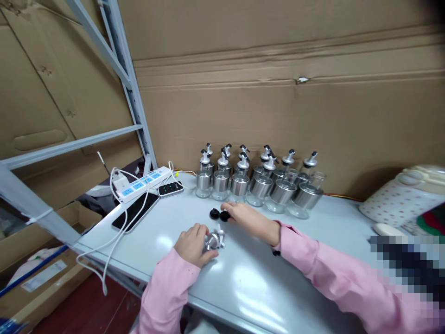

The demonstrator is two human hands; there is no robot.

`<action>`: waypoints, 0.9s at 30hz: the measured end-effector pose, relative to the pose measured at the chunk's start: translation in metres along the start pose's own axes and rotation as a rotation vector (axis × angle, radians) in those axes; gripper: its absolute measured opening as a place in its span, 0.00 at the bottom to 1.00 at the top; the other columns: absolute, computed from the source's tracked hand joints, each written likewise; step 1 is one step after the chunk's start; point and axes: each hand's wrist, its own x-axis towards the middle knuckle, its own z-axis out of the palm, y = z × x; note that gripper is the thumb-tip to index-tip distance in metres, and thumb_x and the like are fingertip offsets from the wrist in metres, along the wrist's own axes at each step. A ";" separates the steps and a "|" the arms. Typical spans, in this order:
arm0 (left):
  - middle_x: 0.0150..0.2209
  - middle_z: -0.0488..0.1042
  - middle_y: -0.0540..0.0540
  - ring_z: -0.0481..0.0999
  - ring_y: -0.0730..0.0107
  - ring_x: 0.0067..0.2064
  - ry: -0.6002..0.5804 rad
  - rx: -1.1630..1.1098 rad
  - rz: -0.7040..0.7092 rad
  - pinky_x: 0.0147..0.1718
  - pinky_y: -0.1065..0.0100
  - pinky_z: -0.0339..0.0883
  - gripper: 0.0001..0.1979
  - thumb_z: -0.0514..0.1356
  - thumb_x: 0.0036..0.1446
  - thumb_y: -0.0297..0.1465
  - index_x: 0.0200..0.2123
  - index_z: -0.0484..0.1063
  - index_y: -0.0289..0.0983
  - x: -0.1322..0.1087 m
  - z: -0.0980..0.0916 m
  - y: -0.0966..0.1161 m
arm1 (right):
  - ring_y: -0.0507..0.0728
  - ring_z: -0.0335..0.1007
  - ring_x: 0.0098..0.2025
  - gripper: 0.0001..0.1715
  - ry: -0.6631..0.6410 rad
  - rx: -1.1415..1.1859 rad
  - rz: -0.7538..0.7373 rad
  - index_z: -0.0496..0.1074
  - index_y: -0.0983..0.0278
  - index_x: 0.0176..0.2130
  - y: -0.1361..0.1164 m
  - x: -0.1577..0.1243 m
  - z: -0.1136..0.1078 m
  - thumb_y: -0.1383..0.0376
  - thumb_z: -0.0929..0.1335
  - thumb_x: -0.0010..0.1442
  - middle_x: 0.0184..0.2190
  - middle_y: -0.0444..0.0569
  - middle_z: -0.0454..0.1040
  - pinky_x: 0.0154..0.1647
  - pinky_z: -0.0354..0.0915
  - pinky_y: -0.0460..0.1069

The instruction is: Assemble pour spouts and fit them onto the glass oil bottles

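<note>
We see a small metal pourer top [214, 240] lying low over the table [264, 287], near its front edge. The left hand [192, 245] has its fingers curled closed around the top, whose spout end sticks out to the right. Just behind it, the right hand [248, 219] lies flat on the table with its fingertips on a black stopper [224, 216]. We cannot tell whether those fingers pinch the stopper or only touch it. A second black stopper [214, 214] sits just to its left, untouched. Both arms wear pink sleeves.

Further back we find a cluster of glass bottles [260, 185] with steel collars and pourer tops, standing upright in rows against the cardboard wall [278, 106]. At the left end of the table are a power strip [142, 182], a small black device [170, 189] and a dark phone [135, 211], with white cables [114, 241] trailing over the edge. A metal shelf frame [128, 79] rises behind them. At the far right lie a spotted cushion [399, 199] and a white oval object [385, 229].
</note>
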 end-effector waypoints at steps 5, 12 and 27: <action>0.44 0.67 0.40 0.69 0.55 0.47 0.003 0.006 0.050 0.43 0.56 0.62 0.14 0.57 0.52 0.33 0.42 0.61 0.35 0.001 0.002 -0.004 | 0.61 0.69 0.40 0.22 -0.020 -0.066 -0.034 0.65 0.66 0.46 -0.004 0.003 -0.008 0.75 0.69 0.50 0.41 0.54 0.70 0.37 0.63 0.51; 0.44 0.67 0.40 0.70 0.56 0.46 0.041 0.000 0.074 0.42 0.57 0.63 0.14 0.55 0.52 0.32 0.43 0.61 0.35 0.002 0.008 -0.010 | 0.62 0.61 0.47 0.12 0.596 -0.071 0.047 0.63 0.63 0.43 0.006 -0.001 -0.038 0.71 0.61 0.58 0.43 0.55 0.65 0.46 0.62 0.57; 0.46 0.67 0.38 0.68 0.55 0.47 0.438 -0.067 0.350 0.43 0.57 0.65 0.16 0.54 0.55 0.36 0.46 0.63 0.36 0.006 0.017 -0.022 | 0.60 0.62 0.50 0.28 1.085 0.518 0.609 0.56 0.68 0.50 0.074 0.021 -0.030 0.58 0.64 0.53 0.47 0.59 0.64 0.53 0.57 0.58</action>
